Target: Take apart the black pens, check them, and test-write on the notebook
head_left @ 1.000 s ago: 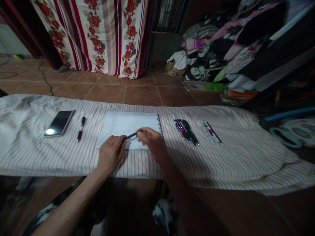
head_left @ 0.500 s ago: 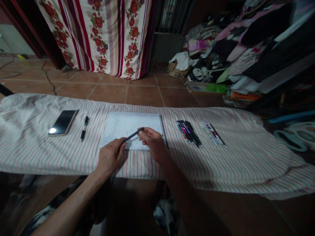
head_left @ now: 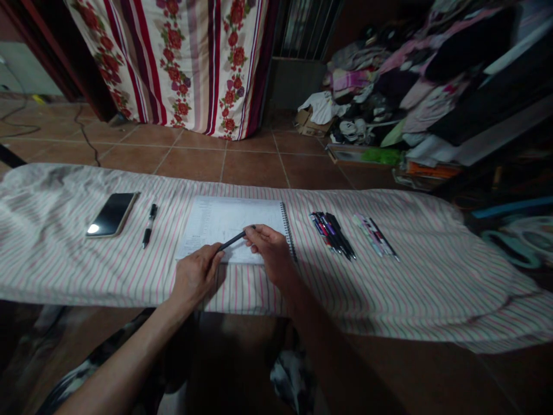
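A dark pen (head_left: 232,238) is held between both my hands over the near edge of an open spiral notebook (head_left: 228,222). My left hand (head_left: 195,276) pinches the pen's lower end, fingers curled. At the upper end, my right hand (head_left: 268,249) grips it with its fingertips. The notebook lies on a long board covered in striped cloth (head_left: 410,276).
A phone (head_left: 112,214) and a black pen (head_left: 149,225) lie left of the notebook. Two groups of pens (head_left: 332,233) (head_left: 375,235) lie to its right. Beyond the board are a tiled floor, a floral curtain (head_left: 190,63) and a heap of clothes (head_left: 389,86).
The view has shifted slightly. Both hands stay on the pen in nearly the same place over the notebook.
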Demonstrator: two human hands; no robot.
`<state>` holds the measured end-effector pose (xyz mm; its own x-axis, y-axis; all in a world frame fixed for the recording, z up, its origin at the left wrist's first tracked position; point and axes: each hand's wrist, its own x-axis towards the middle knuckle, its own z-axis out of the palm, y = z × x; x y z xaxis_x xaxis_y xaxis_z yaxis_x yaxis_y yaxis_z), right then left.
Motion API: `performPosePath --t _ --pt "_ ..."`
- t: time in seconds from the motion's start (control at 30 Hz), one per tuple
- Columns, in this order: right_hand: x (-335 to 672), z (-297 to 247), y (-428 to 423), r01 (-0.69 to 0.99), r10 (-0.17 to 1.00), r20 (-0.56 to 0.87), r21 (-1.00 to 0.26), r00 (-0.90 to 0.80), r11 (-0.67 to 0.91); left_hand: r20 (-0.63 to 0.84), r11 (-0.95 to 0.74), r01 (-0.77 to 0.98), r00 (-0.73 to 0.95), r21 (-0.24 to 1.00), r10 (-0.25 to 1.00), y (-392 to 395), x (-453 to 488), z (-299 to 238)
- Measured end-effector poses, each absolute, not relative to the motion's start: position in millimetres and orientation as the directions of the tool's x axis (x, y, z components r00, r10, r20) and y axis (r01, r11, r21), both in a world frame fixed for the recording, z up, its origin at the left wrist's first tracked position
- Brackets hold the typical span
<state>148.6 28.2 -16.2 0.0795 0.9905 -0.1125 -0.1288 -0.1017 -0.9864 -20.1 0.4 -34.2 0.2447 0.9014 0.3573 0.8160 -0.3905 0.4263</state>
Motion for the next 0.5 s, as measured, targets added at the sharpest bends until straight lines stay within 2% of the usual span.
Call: performPosePath --t 0.3,0.5 --pt "148.8 -9.3 25.1 -0.082 0.988 -0.096 -0.993 0.125 -0.086 0.339 -0.375 0.781 0.221 0.5 0.914 -0.8 -20.0 -37.4" --pt "147.6 -12.4 24.9 -0.125 0.985 -0.107 -0.988 0.138 -0.09 0.272 -0.317 0.685 0.178 0.655 0.946 -0.5 -18.7 -34.4"
